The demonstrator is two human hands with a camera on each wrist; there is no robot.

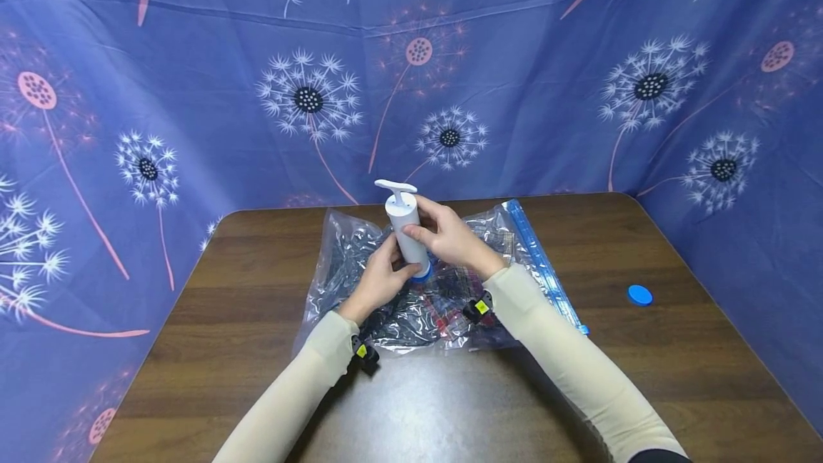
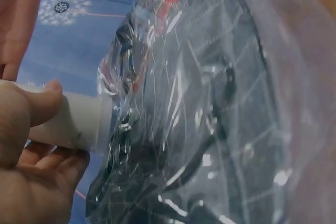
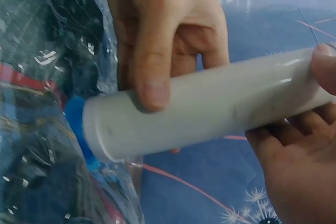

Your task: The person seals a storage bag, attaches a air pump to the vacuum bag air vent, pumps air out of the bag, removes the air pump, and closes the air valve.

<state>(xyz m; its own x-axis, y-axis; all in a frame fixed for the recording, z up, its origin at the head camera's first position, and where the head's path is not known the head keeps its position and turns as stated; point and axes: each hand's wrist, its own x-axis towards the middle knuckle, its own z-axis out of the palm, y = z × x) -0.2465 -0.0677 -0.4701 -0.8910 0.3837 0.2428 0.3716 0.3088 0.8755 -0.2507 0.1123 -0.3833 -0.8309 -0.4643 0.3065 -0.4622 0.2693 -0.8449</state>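
A white hand pump [image 1: 405, 227] with a T-shaped handle stands slightly tilted on the blue valve [image 1: 422, 274] of a clear vacuum storage bag [image 1: 328, 263]. Dark and plaid folded clothes [image 1: 444, 306] fill the bag. My left hand [image 1: 381, 274] grips the pump's lower barrel, its thumb [image 3: 154, 90] across the side near the base. Higher up, my right hand [image 1: 446, 234] holds the barrel, with the thumb in front. In the right wrist view the pump's base [image 3: 97, 129] sits against the blue valve ring [image 3: 77, 127].
A round blue cap [image 1: 639, 295] lies on the wooden table [image 1: 694, 363] to the right. The bag's blue zip edge [image 1: 536, 249] runs along its right side, with a small blue slider [image 1: 583, 329] at the near end. Patterned blue cloth [image 1: 546, 91] hangs behind the table.
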